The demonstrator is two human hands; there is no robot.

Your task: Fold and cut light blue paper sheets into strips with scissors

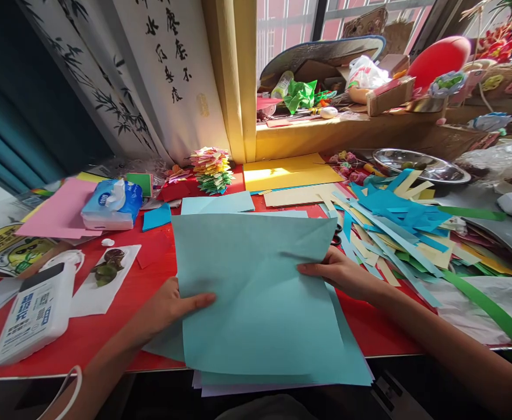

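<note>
Several light teal paper sheets [256, 291] are held up in front of me, over the table's near edge. My left hand [177, 304] grips their left side, thumb on the front and fingers hidden behind. On the upper right side, my right hand [337, 269] pinches the sheets the same way, and the paper creases near its thumb. Below the front sheet, other teal and pale lilac edges stick out, fanned unevenly. Black scissor handles [337, 233] show partly just beyond the right edge of the paper.
Cut strips of blue, cream and green paper [396, 216] heap at the right, near a metal bowl [422, 165]. To the left are a tissue pack [112, 204], a white power bank-like box [35, 315] and a napkin [81, 297] with dark fruit pieces. A folded-paper stack [212, 169] stands behind.
</note>
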